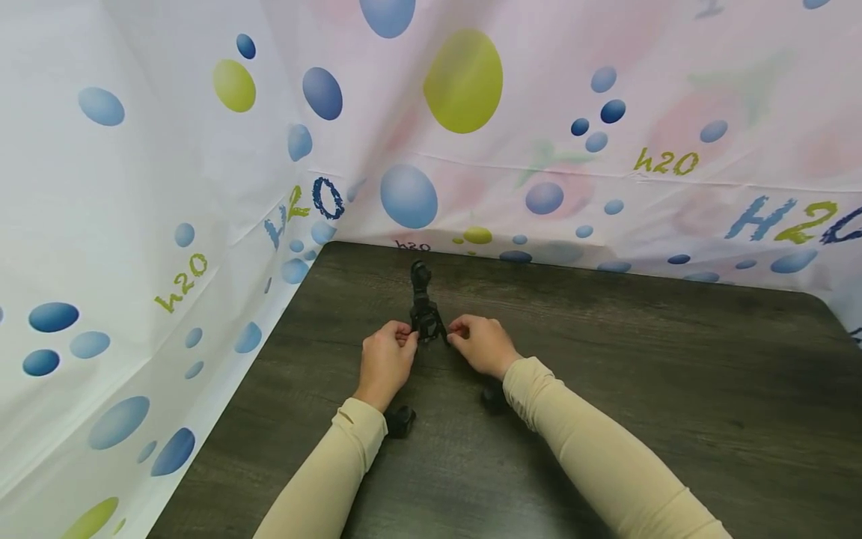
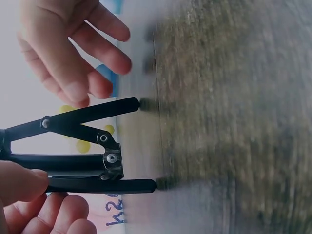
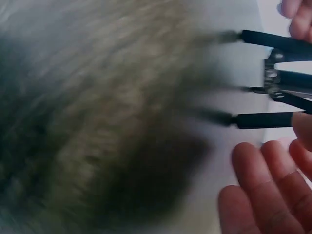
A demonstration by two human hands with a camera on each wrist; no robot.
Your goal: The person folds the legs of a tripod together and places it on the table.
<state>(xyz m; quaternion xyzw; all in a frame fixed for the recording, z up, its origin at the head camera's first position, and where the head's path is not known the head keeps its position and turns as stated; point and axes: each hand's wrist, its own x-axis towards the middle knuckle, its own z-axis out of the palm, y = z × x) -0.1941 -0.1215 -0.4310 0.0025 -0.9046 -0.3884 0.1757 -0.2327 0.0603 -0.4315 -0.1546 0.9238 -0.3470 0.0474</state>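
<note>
A small black tripod (image 1: 426, 318) with hinged legs is between my two hands, toward the table's far edge. Its legs are spread and point at the tabletop; whether every foot touches is unclear. My left hand (image 1: 387, 363) pinches one leg (image 2: 102, 185) between thumb and fingers, as the left wrist view shows. On the opposite leg (image 3: 265, 120), my right hand (image 1: 486, 346) has its thumb against the side, its fingertips close by. Metal rivets join the braces (image 2: 111, 157) to the central post. The tripod's top end is small and dark in the head view.
A dark wood-grain table (image 1: 640, 397) lies underneath. Behind and at the left hangs a white sheet (image 1: 168, 150) with blue and green dots and lettering. Dark blocky items show by the left wrist (image 1: 400, 421) and beneath the right wrist (image 1: 494, 397).
</note>
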